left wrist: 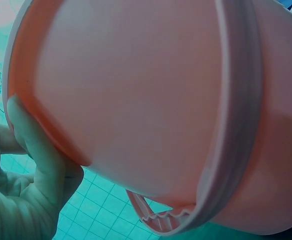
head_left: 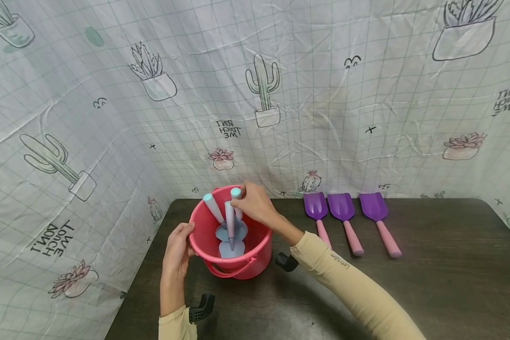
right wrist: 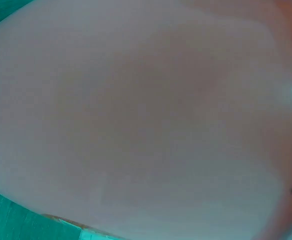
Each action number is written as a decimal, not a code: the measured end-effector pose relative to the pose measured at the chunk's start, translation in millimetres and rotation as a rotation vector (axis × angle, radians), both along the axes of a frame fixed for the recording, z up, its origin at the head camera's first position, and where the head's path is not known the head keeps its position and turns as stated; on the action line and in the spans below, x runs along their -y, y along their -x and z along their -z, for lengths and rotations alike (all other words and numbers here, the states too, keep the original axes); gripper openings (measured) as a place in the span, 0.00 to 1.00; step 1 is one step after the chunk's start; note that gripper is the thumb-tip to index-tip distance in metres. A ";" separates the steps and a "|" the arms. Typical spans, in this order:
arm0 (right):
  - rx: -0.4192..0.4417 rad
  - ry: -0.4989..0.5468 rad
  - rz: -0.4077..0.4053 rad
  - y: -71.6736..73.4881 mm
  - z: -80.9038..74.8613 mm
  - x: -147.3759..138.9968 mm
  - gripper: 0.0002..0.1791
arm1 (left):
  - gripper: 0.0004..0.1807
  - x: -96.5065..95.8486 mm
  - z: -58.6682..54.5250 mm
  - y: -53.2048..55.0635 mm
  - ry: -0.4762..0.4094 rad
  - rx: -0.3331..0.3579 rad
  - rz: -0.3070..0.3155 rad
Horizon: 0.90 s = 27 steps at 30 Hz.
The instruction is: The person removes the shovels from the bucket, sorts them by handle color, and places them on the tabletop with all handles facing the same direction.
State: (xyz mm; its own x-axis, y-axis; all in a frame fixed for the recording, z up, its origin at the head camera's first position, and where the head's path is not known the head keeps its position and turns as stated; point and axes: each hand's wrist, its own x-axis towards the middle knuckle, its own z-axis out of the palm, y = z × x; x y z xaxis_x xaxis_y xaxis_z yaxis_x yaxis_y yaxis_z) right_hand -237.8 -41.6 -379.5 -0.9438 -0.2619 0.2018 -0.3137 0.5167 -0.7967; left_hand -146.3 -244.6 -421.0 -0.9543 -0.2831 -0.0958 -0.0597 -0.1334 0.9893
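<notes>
A pink bucket stands on the dark table with its handle hanging at the front. My left hand grips the bucket's left rim; in the left wrist view its fingers lie against that rim. Inside are blue toy shovels with pale handles, blades down: one shovel leans left, another shovel stands in front. My right hand reaches over the back right rim and pinches the rear shovel near the top of its handle. The bucket's wall fills the right wrist view, hiding that hand there.
Right of the bucket lie three purple shovels with pink handles: a left one, a middle one and a right one. A patterned cloth hangs behind the table and along its left side.
</notes>
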 end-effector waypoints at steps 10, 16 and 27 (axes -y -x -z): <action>-0.027 0.029 0.023 -0.1 -3.8 -7.5 0.11 | 0.11 -0.2 -0.1 0.3 -0.004 0.004 0.000; -0.030 0.056 0.025 -1.3 -9.8 -14.3 0.12 | 0.10 -0.8 0.0 0.0 0.010 0.000 -0.006; -0.037 0.065 0.025 -1.1 -19.0 -29.6 0.12 | 0.10 -1.6 -1.2 -0.3 -0.004 0.003 -0.003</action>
State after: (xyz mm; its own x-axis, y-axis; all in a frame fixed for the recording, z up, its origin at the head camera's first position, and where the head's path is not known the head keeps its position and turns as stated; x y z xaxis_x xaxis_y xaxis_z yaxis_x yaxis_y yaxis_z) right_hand -236.7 -12.0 -360.5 -0.9414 -0.2239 0.2523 -0.3312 0.4719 -0.8171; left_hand -145.9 -243.0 -419.8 -0.9532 -0.2854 -0.0993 -0.0618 -0.1375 0.9886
